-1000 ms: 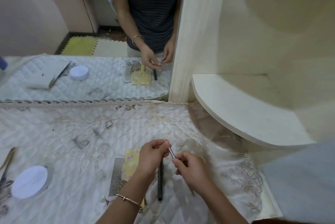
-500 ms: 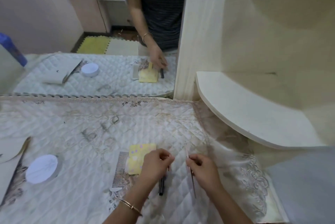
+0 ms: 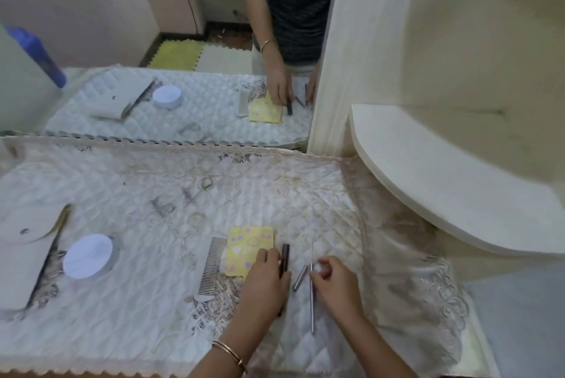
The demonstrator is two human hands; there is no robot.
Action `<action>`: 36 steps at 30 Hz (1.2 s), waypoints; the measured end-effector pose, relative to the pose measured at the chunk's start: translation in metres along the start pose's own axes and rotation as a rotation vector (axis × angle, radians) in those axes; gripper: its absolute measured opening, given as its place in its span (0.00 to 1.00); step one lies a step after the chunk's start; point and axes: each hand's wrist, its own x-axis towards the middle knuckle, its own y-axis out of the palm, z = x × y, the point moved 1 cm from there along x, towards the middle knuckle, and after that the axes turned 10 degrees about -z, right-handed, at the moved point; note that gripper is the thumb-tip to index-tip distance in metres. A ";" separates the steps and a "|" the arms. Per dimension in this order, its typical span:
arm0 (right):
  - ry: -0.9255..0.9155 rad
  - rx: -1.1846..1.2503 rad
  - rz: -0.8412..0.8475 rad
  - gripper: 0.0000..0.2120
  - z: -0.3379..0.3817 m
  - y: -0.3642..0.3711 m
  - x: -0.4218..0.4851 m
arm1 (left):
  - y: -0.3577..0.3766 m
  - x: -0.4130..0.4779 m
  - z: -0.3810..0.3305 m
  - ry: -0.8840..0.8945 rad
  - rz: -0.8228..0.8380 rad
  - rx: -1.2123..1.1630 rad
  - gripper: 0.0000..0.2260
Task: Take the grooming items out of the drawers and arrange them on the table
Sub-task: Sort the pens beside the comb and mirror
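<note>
On the quilted table cloth point(image 3: 153, 194) lie a metal comb point(image 3: 211, 267), a yellow patterned card point(image 3: 249, 247) and a dark pencil point(image 3: 285, 255), side by side. My left hand point(image 3: 266, 283) lies over the dark pencil, fingers curled round its middle. My right hand point(image 3: 336, 283) pinches a thin silver tool point(image 3: 312, 304) near its upper part; the tool points away from me and lies low on the cloth. A short silver cap point(image 3: 300, 278) lies loose between my hands.
A round white tin point(image 3: 88, 255) and a white pouch point(image 3: 21, 255) sit at the left. A mirror point(image 3: 183, 41) stands along the back edge. A curved white shelf point(image 3: 443, 194) juts out at the right, above the cloth's lace border.
Both hands came down to the cloth. The silver cap now lies loose between them, and my left hand has moved onto the dark pencil. The right hand keeps the silver tool.
</note>
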 end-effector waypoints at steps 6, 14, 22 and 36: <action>-0.065 0.087 0.020 0.09 0.011 -0.004 0.001 | 0.001 -0.002 -0.003 -0.012 0.124 0.169 0.12; 0.194 0.631 0.238 0.02 0.056 0.005 0.009 | -0.031 -0.008 -0.001 -0.015 -0.016 -0.241 0.06; 0.179 0.769 0.106 0.06 0.075 -0.023 0.027 | -0.053 -0.032 0.021 -0.234 0.174 -0.439 0.09; -0.029 0.162 0.104 0.06 0.040 0.010 0.018 | -0.019 -0.023 0.012 -0.113 0.118 -0.012 0.09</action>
